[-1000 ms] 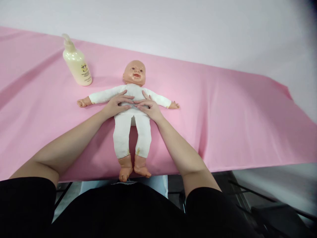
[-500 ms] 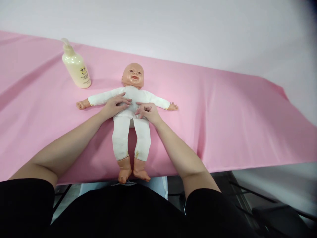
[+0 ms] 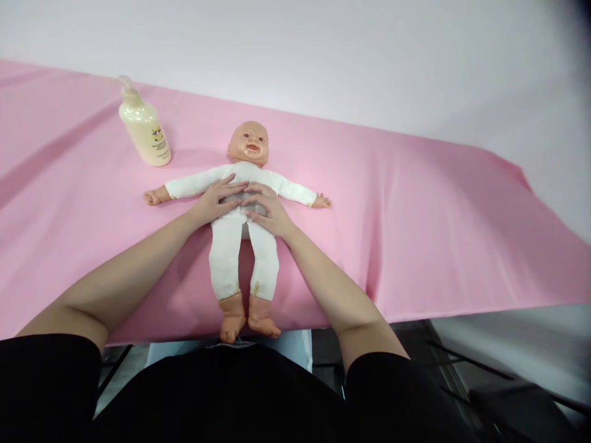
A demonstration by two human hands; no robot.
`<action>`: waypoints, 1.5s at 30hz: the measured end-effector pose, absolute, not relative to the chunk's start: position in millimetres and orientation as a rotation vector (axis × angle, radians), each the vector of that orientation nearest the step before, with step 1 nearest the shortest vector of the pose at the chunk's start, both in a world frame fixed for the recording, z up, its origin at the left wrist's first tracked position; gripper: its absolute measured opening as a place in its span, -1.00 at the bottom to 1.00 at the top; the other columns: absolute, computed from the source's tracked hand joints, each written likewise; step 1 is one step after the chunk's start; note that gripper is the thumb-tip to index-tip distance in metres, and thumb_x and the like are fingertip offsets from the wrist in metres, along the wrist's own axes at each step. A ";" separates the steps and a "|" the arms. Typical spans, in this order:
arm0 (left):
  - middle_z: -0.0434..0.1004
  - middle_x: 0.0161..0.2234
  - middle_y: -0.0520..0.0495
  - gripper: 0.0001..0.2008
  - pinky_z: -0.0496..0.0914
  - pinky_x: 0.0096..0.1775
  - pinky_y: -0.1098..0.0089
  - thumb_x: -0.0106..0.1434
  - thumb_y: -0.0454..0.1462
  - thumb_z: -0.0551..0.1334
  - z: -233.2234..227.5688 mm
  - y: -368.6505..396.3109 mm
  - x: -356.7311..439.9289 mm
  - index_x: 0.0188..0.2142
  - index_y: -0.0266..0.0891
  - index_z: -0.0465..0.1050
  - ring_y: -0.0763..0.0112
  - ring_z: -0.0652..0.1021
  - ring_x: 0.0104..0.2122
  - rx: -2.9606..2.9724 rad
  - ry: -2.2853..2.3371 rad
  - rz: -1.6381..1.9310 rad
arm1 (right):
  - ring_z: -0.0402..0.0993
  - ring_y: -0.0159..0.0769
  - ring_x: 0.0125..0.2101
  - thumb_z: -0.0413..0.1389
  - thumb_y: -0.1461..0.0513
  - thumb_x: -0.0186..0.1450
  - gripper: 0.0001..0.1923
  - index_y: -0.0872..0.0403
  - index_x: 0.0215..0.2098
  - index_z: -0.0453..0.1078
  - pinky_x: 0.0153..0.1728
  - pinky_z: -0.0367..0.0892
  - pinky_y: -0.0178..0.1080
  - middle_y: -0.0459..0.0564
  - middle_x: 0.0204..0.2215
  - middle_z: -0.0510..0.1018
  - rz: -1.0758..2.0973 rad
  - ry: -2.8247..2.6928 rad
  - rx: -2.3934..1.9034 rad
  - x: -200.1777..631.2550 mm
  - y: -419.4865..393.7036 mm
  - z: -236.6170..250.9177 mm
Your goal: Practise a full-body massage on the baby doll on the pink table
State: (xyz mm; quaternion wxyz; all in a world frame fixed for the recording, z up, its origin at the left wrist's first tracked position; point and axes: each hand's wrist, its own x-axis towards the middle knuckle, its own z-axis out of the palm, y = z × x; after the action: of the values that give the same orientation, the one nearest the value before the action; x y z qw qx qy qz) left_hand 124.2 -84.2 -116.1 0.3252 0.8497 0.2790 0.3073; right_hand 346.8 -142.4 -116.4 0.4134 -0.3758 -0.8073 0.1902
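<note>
Upper left of the frame there's a cream pump bottle (image 3: 144, 129) standing on the pink tabletop (image 3: 415, 215), well apart from your hands. Left of centre, your left hand (image 3: 213, 200) lies flat on the doll (image 3: 240, 209), fingers (image 3: 233, 183) spread over its belly. Just right of it, your right hand (image 3: 268, 209) rests flat there too, fingers loosely spread, tips nearly meeting the left ones. The doll lies on its back mid-frame, long axis running straight away from you, head far, feet at the near edge, both hands equally close.
</note>
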 end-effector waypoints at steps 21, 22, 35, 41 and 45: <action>0.00 0.47 -0.23 -0.23 -0.09 0.44 -0.08 0.41 0.19 -0.02 -127.4 -77.5 122.1 0.40 -0.26 0.20 0.03 -0.02 0.48 2.299 0.834 0.818 | -0.20 -0.09 0.51 -0.06 -0.11 0.43 -0.23 0.09 0.46 0.07 0.49 -0.17 0.08 0.02 0.48 0.04 0.466 -2.017 -1.378 352.9 -132.7 -125.6; 0.00 0.47 -0.23 -0.22 -0.08 0.44 -0.09 0.41 0.19 -0.02 -127.3 -77.8 122.1 0.40 -0.26 0.19 0.03 -0.02 0.48 2.290 0.849 0.817 | -0.19 -0.09 0.51 -0.06 -0.10 0.42 -0.23 0.10 0.47 0.05 0.49 -0.17 0.10 0.03 0.49 0.04 0.471 -2.001 -1.401 353.1 -132.2 -126.3; 0.07 0.45 -0.26 -0.25 -0.06 0.43 -0.09 0.41 0.18 -0.01 -141.0 -70.3 120.8 0.38 -0.25 0.22 0.00 0.04 0.46 2.206 1.069 0.933 | -0.02 -0.14 0.48 -0.08 -0.07 0.42 -0.27 0.15 0.43 0.15 0.49 -0.10 0.02 0.10 0.45 0.14 0.446 -1.831 -1.430 355.2 -130.7 -135.2; 0.18 0.41 -0.26 -0.33 -0.01 0.42 -0.09 0.44 0.11 0.00 -140.8 -70.6 118.7 0.34 -0.24 0.27 0.00 0.11 0.45 2.248 1.169 0.985 | -0.03 -0.12 0.48 -0.09 -0.09 0.43 -0.26 0.16 0.42 0.17 0.49 -0.11 0.03 0.12 0.44 0.16 0.459 -1.754 -1.467 358.4 -128.4 -137.6; 0.22 0.39 -0.25 -0.38 0.01 0.41 -0.10 0.45 0.05 0.00 -135.5 -74.4 118.4 0.33 -0.24 0.29 -0.01 0.14 0.44 2.285 1.234 0.962 | -0.03 -0.13 0.48 -0.12 -0.08 0.44 -0.26 0.18 0.43 0.14 0.49 -0.12 0.05 0.13 0.45 0.14 0.495 -1.694 -1.537 361.8 -124.7 -139.7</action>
State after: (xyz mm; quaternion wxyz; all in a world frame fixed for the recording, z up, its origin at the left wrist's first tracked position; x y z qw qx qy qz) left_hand 118.4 -74.4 -135.5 0.1850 0.8109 0.4380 0.3412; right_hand 361.8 -124.7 -139.7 0.3901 -0.6046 -0.6666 0.1948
